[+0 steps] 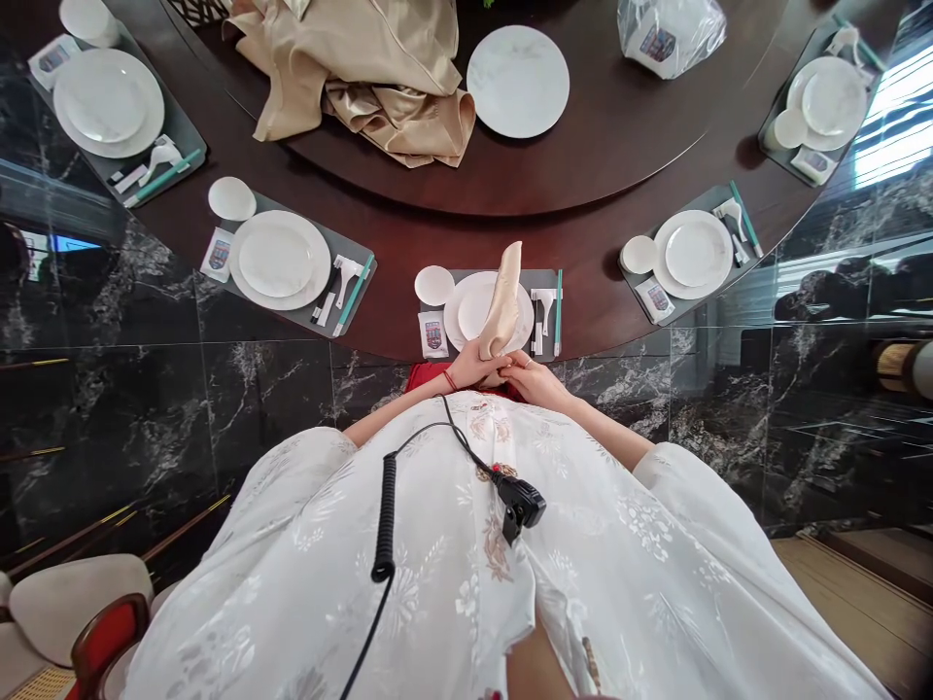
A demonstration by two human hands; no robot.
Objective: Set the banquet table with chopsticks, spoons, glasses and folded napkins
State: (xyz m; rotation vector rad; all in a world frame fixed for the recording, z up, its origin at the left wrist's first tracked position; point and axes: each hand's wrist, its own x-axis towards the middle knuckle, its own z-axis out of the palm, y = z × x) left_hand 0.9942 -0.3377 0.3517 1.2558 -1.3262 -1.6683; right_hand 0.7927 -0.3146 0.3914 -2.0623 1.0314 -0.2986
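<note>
A beige satin napkin (504, 297), rolled into a tall upright cone, rises over the white plate (466, 313) of the place setting right in front of me. My left hand (475, 364) is wrapped round its lower end, with a red cord on the wrist. My right hand (526, 373) pinches the same lower end from the right, and the two hands touch. Beside the plate lie a small white dish (434, 285), a packaged wipe (432, 335), a white spoon (544, 306) and teal chopsticks (558, 311).
A pile of beige napkins (364, 73) and a marble plate (517, 81) lie on the turntable (619, 126). More place settings (281, 261) (692, 255) ring the dark round table. A plastic bag (667, 34) sits far right. A red chair (102, 642) stands at the lower left.
</note>
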